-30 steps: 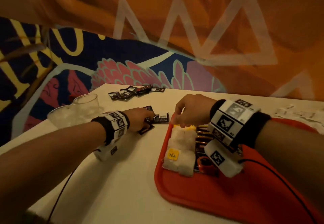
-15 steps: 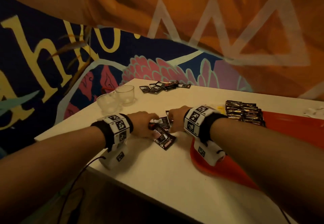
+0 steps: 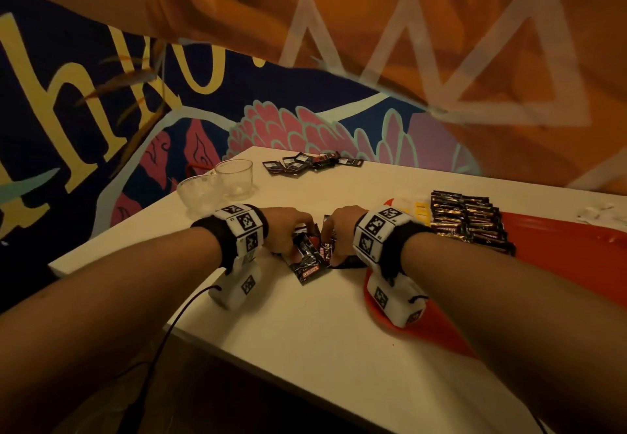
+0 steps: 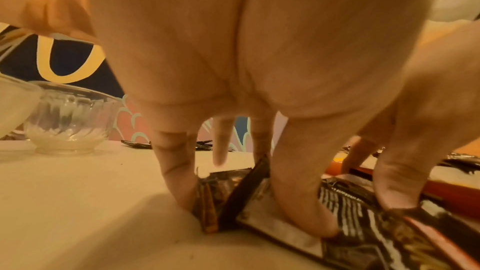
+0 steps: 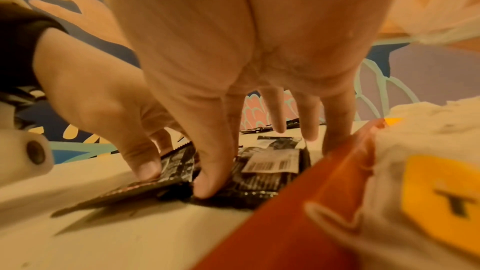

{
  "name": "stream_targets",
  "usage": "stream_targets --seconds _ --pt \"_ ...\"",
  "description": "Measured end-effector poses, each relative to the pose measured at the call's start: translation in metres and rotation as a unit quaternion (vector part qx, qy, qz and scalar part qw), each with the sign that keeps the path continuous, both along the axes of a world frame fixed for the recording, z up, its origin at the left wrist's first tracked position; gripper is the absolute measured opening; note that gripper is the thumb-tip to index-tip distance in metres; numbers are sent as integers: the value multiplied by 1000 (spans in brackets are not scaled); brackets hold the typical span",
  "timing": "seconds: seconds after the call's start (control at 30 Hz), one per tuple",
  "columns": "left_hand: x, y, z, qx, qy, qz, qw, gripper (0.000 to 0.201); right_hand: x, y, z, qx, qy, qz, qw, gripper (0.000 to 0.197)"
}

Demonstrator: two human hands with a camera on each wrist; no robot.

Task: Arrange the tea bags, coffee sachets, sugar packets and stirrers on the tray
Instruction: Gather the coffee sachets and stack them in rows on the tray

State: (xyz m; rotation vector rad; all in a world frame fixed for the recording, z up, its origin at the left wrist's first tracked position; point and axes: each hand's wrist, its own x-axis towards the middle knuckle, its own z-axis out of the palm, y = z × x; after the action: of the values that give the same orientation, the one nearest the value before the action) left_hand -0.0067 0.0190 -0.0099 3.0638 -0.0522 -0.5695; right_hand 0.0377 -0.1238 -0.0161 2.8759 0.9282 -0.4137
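Note:
A loose heap of dark coffee sachets [image 3: 309, 261] lies on the white table just left of the red tray [image 3: 559, 250]. Both hands are on the heap. My left hand [image 3: 294, 246] curls over its left side; in the left wrist view its fingers [image 4: 298, 198] and thumb hold sachets [image 4: 255, 182], one tipped up on edge. My right hand [image 3: 331, 247] brackets the right side, with its thumb [image 5: 207, 182] pressed on the near edge of a sachet [image 5: 270, 171] and its other fingers beyond it. Rows of coffee sachets [image 3: 470, 220] and tea bags [image 5: 428, 182] lie on the tray.
Another pile of dark sachets [image 3: 312, 164] lies near the table's far edge. Two clear glass bowls [image 3: 234, 175] stand at the far left. White packets [image 3: 600, 213] lie beyond the tray at the right. The table's near edge [image 3: 271, 362] runs below my wrists.
My right hand has left the tea bags on the tray and moved left onto the sachet heap beside my left hand. The left hand has stayed on the heap.

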Motion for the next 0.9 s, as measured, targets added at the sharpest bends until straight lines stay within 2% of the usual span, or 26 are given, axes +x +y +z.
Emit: stream_targets --seconds 0.17,0.2,0.37,0.53,0.63,0.7,0.77,0.83,0.9 --pt "1 -2 -4 -49 -2 15 999 85 1 -8 2 -5 29 11 1000 53" --pt "1 -3 -5 -49 0 19 999 83 1 -8 2 -4 26 12 1000 53" --pt "-3 -4 -6 -44 -7 6 999 58 2 -8 4 14 44 -3 999 61" --pt "-11 0 -5 -74 -6 18 997 46 -2 -7 7 24 72 8 997 46" --pt "-17 11 1 -147 -4 64 987 35 -1 -11 8 102 74 -13 992 35" --pt "-22 20 7 -260 -14 117 958 34 1 -19 16 193 71 -57 977 32" --pt "-27 25 16 -376 -35 157 912 33 5 -29 25 292 56 -112 948 31" --pt "-29 21 27 -471 -45 170 865 32 8 -41 33 374 48 -145 915 33" --pt "-28 11 39 -536 -38 161 828 36 9 -50 39 416 47 -149 896 37"
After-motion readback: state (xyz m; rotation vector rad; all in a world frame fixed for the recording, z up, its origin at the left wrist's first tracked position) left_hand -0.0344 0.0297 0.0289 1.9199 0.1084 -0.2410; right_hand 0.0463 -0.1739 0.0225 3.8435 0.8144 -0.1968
